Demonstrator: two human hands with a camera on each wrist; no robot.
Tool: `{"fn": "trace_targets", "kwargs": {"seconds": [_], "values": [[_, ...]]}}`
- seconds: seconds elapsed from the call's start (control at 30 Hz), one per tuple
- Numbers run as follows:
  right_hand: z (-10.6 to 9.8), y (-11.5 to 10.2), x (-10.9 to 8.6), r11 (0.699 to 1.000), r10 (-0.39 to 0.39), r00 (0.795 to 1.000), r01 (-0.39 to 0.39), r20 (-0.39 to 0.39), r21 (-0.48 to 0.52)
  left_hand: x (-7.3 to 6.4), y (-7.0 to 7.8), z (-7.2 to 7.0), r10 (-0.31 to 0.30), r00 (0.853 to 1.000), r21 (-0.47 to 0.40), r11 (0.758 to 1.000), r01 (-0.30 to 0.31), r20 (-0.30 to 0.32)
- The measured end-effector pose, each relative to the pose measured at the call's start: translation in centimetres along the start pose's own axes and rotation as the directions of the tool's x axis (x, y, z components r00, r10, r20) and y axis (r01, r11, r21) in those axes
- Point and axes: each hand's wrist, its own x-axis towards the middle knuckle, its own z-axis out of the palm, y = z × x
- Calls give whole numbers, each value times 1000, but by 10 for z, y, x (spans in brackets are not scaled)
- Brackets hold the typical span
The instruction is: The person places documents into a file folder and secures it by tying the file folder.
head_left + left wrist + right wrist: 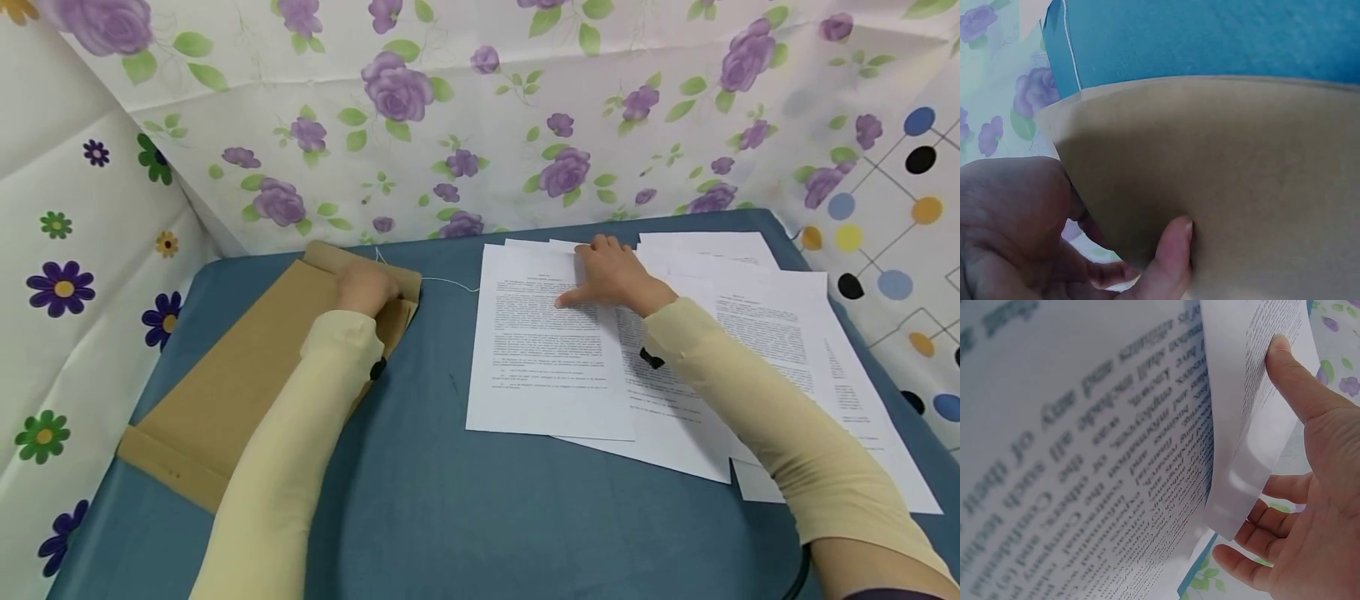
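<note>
A brown kraft-paper document envelope (pixel 247 358) lies slanted at the left, its mouth at the far end. My left hand (pixel 365 287) grips the envelope near that mouth. In the left wrist view, the thumb (pixel 1172 250) rests on one brown face while the other fingers pass behind the edge. My right hand (pixel 618 275) holds the upper right part of a printed sheet (pixel 551 358), the leftmost of several. Its thumb (pixel 1285 362) lies on the print, and the other fingers are at the sheet's edge, their tips partly hidden behind it.
More printed sheets (pixel 765 325) overlap in a fan to the right, partly under the right forearm. A thin white string (pixel 450 283) runs from the envelope toward the papers. Blue cloth (pixel 450 517) covers the table. Flowered sheeting (pixel 450 125) hangs behind it.
</note>
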Motion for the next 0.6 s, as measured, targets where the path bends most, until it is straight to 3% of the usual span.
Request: {"fn": "trace_targets", "kwargs": {"seconds": [0.13,0.37,0.6], "values": [[0,0,0,1000,-1,1000,1,-1,16,-5,-2,1,30,999,-9,1000,-30,19],[2,2,-1,998,17,999,-15,-29,63,-15,0,0,65,996,7,998,-65,-66],[5,-4,-2,989,28,997,-16,-77,145,-26,4,-1,126,989,66,990,-121,-83]]}}
